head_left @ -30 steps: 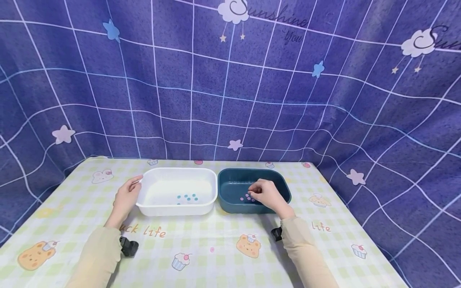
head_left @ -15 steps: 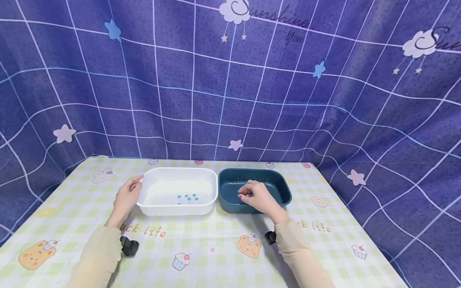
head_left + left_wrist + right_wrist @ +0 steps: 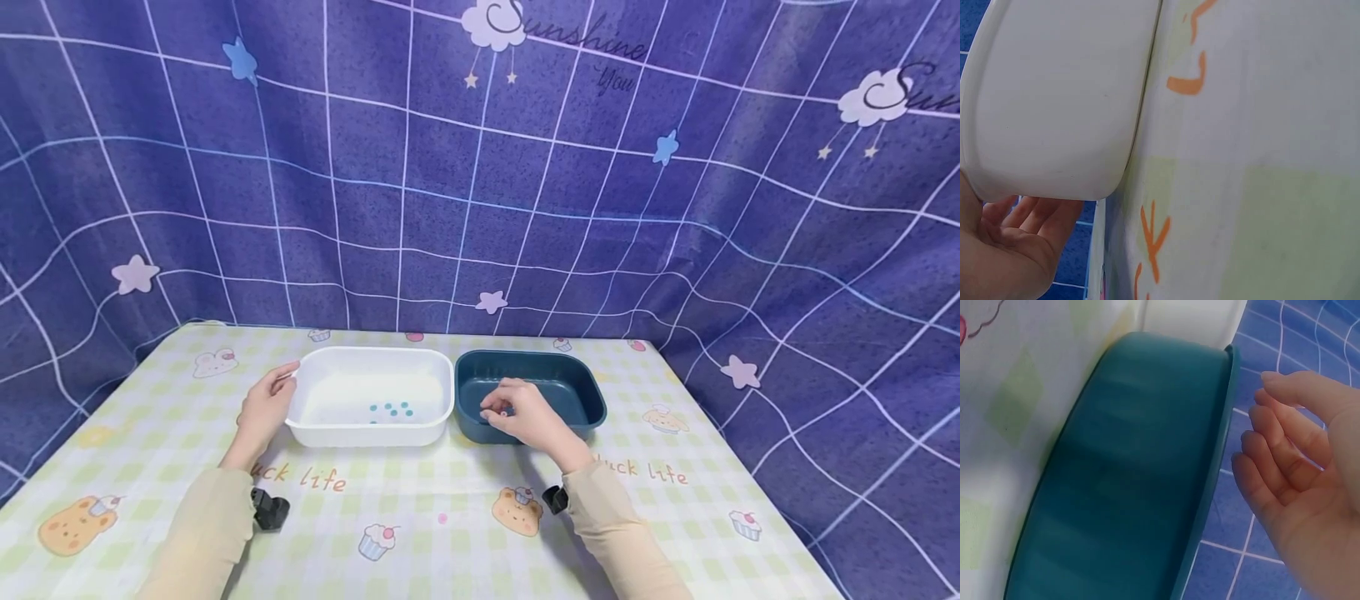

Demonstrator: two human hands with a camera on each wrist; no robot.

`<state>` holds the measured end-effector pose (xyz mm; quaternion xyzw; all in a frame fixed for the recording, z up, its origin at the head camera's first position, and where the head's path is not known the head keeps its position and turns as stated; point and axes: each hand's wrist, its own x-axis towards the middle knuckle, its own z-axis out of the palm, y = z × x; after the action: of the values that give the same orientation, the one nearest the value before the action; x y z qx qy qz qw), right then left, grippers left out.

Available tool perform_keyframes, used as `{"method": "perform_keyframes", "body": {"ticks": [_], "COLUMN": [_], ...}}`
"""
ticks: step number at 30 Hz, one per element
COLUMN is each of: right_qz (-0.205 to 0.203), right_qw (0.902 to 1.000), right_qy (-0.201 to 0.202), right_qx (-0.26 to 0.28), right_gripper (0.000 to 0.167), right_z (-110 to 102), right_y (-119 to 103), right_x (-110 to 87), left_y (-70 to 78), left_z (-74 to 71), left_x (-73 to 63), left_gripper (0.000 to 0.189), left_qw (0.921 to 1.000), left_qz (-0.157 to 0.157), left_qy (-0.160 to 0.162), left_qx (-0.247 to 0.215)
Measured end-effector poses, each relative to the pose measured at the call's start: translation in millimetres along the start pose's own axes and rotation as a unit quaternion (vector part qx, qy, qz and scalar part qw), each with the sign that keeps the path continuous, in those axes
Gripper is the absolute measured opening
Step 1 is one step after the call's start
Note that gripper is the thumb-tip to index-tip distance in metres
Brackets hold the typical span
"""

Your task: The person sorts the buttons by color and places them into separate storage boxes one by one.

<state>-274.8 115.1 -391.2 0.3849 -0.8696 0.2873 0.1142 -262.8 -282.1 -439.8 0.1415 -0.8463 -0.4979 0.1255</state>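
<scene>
My left hand (image 3: 264, 408) rests against the left end of a white tub (image 3: 411, 435), fingers right at its rim. In the left wrist view, the fingers (image 3: 1038, 219) lie loosely bent behind that end. Several small teal beads (image 3: 393, 412) lie on the tub's floor. My right hand (image 3: 528, 417) is over the left part of a dark teal tub (image 3: 573, 400), its fingers bent and thumb and index tips close together; I cannot tell whether they pinch a bead. A small pink bead (image 3: 505, 413) shows beside the fingers; the hand hides the floor there.
Both tubs stand side by side on a green-and-white checked tablecloth (image 3: 300, 533) printed with cartoons. A small pink spot (image 3: 442, 518) shows on the cloth in front. A blue grid-patterned curtain (image 3: 375, 167) hangs behind the table. Black cameras (image 3: 270, 510) are worn at both wrists.
My right hand has moved left inside the teal tub, away from the middle, and now covers the area where several pink beads showed. The left hand has stayed at the white tub's end.
</scene>
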Motion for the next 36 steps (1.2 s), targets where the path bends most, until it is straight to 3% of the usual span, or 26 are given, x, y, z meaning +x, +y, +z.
{"method": "perform_keyframes", "body": {"ticks": [13,25,36], "right_qz": [-0.040,-0.051,-0.046], "right_qw": [0.9987,0.9964,0.9936], "right_qy": [-0.027,-0.054,-0.102], "right_qx": [-0.018,-0.041,-0.016], "right_gripper": [0.010,0.008,0.006], "right_z": [7,13,26], "right_y": [-17,-30,-38], "right_x": [-0.3,-3.6,-11.5], "left_y": [0.0,3.6,1.7], "left_z": [0.3,-0.9,-1.1], "left_x": [1.0,0.2,0.1], "left_gripper": [0.047,0.048,0.047], "left_qw": [1.0000,1.0000,1.0000], "left_qz": [-0.004,0.000,0.000], "left_qy": [0.001,-0.002,-0.002], "left_qx": [0.004,-0.001,0.001]}}
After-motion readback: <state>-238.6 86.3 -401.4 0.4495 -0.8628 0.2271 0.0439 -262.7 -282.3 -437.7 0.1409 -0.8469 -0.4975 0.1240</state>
